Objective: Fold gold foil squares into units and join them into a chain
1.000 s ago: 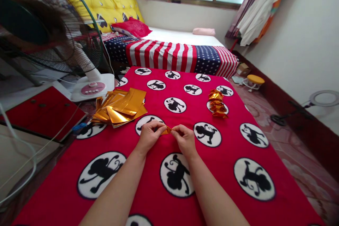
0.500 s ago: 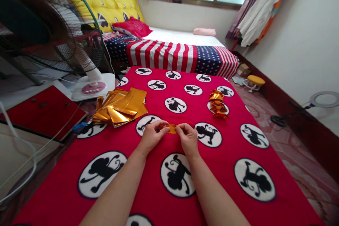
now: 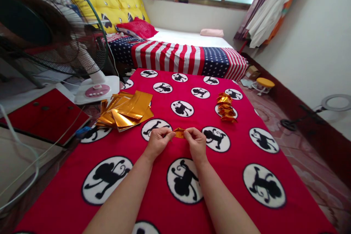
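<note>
Reference: clock directions are taken from the held foil piece (image 3: pixel 179 133), with 12 o'clock toward the bed (image 3: pixel 167 56).

Changes since one second ago, left to right: the left hand (image 3: pixel 158 142) is nearly unchanged in position. The foil piece, then largely covered and slanted, now shows as a wider band with a peaked upper edge. The right hand (image 3: pixel 196 143) sits slightly farther from the left. The items on the cloth are undisturbed.

Layout, left to right:
- 10 o'clock, outer: white fan base (image 3: pixel 97 90), smooth, with a pink oval panel.
- 10 o'clock, inner: foil sheets (image 3: pixel 124 111), flat, rectangular, glossy gold, fanned in an overlapping pile.
- 9 o'clock: left hand, thumb and fingers pinching the piece's near end.
- Center: foil piece, creased, orange-gold, between both hands above the red cloth (image 3: pixel 157 186).
- 3 o'clock: right hand, pinching the opposite end.
- 2 o'clock: folded foil shapes (image 3: pixel 226 108), angular, pointed, shiny, nested in a row.

The cloth is printed with white discs bearing black monkey figures.
</note>
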Action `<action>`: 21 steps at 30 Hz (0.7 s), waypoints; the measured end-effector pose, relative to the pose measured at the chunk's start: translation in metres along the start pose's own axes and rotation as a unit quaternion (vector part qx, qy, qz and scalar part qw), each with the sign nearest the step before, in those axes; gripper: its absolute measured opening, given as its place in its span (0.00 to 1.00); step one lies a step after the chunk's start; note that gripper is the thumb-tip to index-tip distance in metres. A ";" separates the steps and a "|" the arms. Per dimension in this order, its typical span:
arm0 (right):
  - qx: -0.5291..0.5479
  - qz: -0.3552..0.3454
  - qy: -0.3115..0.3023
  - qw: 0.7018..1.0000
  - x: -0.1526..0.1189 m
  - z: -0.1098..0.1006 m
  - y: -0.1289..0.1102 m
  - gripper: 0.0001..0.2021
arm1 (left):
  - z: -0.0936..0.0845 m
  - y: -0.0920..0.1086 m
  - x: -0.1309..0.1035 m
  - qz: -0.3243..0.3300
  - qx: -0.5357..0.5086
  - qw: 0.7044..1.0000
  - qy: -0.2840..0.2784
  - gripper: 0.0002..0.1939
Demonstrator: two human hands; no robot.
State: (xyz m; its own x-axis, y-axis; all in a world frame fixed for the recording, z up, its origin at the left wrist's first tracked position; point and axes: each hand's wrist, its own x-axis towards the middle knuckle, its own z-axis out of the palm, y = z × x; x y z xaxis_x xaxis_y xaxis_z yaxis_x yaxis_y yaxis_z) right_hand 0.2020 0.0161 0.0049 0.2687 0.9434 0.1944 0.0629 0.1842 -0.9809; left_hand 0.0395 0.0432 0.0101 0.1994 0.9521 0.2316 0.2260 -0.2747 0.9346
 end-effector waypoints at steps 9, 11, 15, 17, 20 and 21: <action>0.007 -0.005 -0.058 0.998 -0.003 0.003 0.000 0.11 | 0.000 0.003 0.002 0.009 -0.013 1.000 0.010 0.11; -0.010 -0.009 -0.071 0.997 -0.004 0.005 -0.001 0.10 | 0.000 0.001 0.001 0.011 -0.015 0.999 0.028 0.12; -0.026 -0.011 -0.088 0.996 -0.004 0.006 -0.004 0.08 | 0.001 0.001 0.000 0.016 -0.013 1.000 0.023 0.11; -0.013 -0.007 -0.074 0.997 -0.003 0.005 -0.004 0.08 | 0.001 0.001 0.000 -0.002 -0.021 1.000 0.011 0.11; 0.017 0.009 -0.039 0.999 -0.001 0.002 -0.001 0.09 | 0.001 -0.001 0.000 -0.036 -0.040 0.998 0.017 0.12; 0.022 0.013 -0.031 0.999 -0.001 0.000 -0.001 0.10 | 0.000 -0.002 0.001 -0.041 -0.044 0.998 0.020 0.12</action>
State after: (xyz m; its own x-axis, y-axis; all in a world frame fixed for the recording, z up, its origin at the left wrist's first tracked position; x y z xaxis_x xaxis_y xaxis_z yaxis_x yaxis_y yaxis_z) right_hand 0.2013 0.0151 0.0053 0.2099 0.9628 0.1700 0.0135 0.1709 -0.9852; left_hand 0.0397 0.0443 0.0085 0.1454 0.9761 0.1618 0.1559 -0.1841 0.9705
